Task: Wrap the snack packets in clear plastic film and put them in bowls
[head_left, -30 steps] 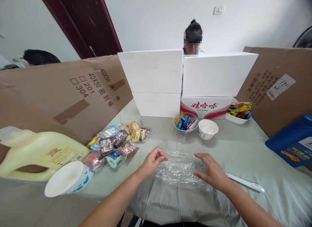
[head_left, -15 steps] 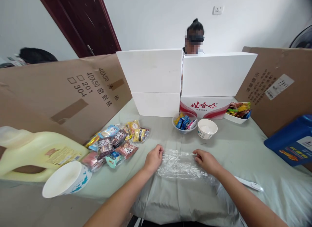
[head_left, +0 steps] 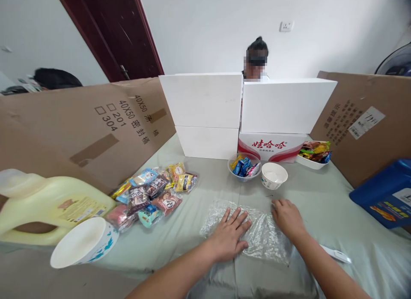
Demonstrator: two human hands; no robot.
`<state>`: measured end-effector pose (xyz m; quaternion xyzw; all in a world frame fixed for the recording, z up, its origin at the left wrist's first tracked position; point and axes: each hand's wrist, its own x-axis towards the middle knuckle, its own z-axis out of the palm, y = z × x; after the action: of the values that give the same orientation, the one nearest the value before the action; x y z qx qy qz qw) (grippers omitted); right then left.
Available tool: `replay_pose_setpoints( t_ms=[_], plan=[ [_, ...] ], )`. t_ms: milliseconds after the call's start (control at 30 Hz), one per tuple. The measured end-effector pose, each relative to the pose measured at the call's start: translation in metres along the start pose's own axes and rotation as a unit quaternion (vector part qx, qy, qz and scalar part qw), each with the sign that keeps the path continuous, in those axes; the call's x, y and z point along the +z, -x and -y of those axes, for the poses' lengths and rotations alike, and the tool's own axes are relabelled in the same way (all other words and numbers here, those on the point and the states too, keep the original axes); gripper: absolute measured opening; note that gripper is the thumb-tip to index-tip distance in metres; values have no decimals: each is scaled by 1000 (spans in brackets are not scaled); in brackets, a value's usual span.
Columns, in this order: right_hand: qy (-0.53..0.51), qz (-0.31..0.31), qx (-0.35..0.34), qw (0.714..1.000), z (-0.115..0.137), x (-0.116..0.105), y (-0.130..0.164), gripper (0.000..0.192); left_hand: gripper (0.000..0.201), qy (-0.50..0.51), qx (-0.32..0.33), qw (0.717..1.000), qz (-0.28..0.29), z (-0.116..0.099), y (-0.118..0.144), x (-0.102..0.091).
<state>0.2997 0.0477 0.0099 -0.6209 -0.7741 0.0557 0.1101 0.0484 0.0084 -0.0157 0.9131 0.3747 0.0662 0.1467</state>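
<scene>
A crinkled clear plastic bag (head_left: 265, 237) lies spread on the cloth-covered table in front of me. My left hand (head_left: 227, 239) is open, pressing flat on the middle of the bag with its fingers apart. At the bag's upper right edge, my right hand (head_left: 288, 219) has its fingers bent and drawn together on the plastic. The right fingertips are partly hidden. Just beyond the bag stand a clear bowl (head_left: 236, 177) of wrapped sweets and a small white paper bowl (head_left: 270, 184).
Packaged snacks (head_left: 156, 196), a white paper tub (head_left: 80, 243) and a yellow jug (head_left: 73, 200) are on the left. White boxes (head_left: 205, 115) form a back wall. A snack tray (head_left: 313, 162), blue bottle (head_left: 382, 196) and white-handled tool (head_left: 337, 255) are on the right. A person sits behind.
My left hand has left the bag's left edge and now lies flat on its middle. My right hand has shifted slightly right, and the bag is spread out wider and flatter.
</scene>
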Motion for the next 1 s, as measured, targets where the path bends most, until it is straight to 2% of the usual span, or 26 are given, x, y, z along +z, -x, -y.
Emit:
replay_pose_setpoints(
  t_ms=[67, 133, 200, 267, 333, 400, 467, 567, 667, 733, 800, 867, 933, 1000],
  plan=[
    [10, -21, -6, 1000, 8, -2, 7, 30, 64, -5, -5, 1000, 15, 3, 0, 1],
    [-2, -18, -67, 998, 27, 5, 18, 37, 66, -10, -5, 1000, 16, 2, -1, 0],
    [-19, 19, -137, 990, 48, 18, 31, 53, 69, -15, -7, 1000, 5, 0, -2, -1],
    [-26, 66, -152, 986, 59, 30, 41, 66, 69, -26, -15, 1000, -3, 1, -2, -2],
    [-19, 99, -122, 987, 56, 35, 48, 69, 72, -43, -34, 998, -2, 6, 1, -4],
    [-3, 111, -87, 990, 38, 29, 51, 70, 76, -62, -54, 997, -9, 16, 8, -9],
    [15, 109, -54, 992, 14, 16, 53, 67, 75, -76, -57, 995, -34, 26, 18, -15],
    [29, 72, -9, 997, -13, -7, 54, 49, 58, -77, -39, 993, -83, 33, 32, -24],
    [-2, 30, 26, 999, -11, -22, 55, 40, 35, -51, -1, 994, -98, 24, 32, -24],
    [-13, 44, 68, 997, 2, -22, 53, 36, 30, -28, 34, 995, -92, 10, 23, -20],
    [-1, 69, 106, 992, 12, -16, 49, 30, 30, -12, 58, 994, -87, -4, 12, -12],
    [5, 84, 110, 990, 13, -9, 42, 23, 34, -7, 80, 994, -76, -14, 2, -3],
    [0, 86, 99, 991, 4, -7, 34, 18, 37, -11, 100, 993, -59, -20, -3, 4],
    [6, 70, 97, 993, -11, -11, 26, 22, 41, -18, 109, 993, -47, -22, -5, 7]
  ],
)
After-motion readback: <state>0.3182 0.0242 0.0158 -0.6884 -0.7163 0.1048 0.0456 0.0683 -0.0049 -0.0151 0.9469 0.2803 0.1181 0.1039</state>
